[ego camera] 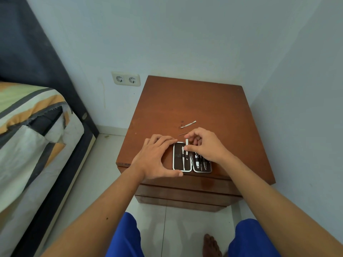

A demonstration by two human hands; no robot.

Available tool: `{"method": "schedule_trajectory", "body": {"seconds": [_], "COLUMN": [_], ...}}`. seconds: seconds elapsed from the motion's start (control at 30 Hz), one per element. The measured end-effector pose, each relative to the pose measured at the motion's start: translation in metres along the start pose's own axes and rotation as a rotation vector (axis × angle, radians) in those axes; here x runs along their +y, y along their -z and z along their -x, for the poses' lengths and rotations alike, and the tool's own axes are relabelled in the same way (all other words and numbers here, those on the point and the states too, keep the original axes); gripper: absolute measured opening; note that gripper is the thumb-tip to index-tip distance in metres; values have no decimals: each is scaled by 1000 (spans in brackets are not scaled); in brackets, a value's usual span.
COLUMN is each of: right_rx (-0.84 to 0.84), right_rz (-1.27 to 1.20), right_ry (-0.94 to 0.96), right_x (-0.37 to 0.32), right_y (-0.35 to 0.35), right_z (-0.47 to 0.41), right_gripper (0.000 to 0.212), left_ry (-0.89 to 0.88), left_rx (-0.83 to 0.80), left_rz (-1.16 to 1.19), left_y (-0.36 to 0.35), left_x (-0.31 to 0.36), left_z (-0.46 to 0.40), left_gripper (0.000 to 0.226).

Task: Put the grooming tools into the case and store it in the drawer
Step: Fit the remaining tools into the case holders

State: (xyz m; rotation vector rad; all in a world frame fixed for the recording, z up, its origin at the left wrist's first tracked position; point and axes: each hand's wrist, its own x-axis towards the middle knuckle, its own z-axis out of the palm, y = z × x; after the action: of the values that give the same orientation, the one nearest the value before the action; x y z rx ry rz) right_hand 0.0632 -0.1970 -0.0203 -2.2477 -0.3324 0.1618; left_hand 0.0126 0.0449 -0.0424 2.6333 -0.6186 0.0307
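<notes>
Two hands are seen over an open case [192, 158] lying at the front edge of the brown bench [204, 108]. The case's left half is braced by the left hand [155, 157], fingers spread, while a small flat metal tool [186, 146] is pinched upright above the case by the right hand [205, 145]. A pale spatula-like tool [188, 124] and a thin pin [183, 134] lie loose on the bench just behind the hands.

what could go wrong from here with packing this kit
1. The open case sits at the front edge of the nightstand; a push from the right hand seating the white tool might slide it off, though the left hand braces it.
2. The flat silver tool and the thin pin lie loose behind the hands and could be forgotten or knocked away.
</notes>
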Motion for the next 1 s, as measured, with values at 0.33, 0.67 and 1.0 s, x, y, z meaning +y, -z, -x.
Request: {"method": "schedule_trajectory", "body": {"seconds": [0.33,0.67,1.0], "right_rx": [-148,-189,215], "right_rz": [330,317,125], "right_ry": [144,120,-20], "right_x": [0,-1,-6], "right_y": [6,6,20], "right_z": [27,34,-7], "right_gripper": [61,52,9], "left_ry": [-2,-1,0], "left_rx": [6,11,-7], "left_rz": [4,-3,4], "left_y": [-1,-2,1], "left_x": [-1,0,0], "left_z": [0,-1,-1], "left_gripper": [116,115,115]}}
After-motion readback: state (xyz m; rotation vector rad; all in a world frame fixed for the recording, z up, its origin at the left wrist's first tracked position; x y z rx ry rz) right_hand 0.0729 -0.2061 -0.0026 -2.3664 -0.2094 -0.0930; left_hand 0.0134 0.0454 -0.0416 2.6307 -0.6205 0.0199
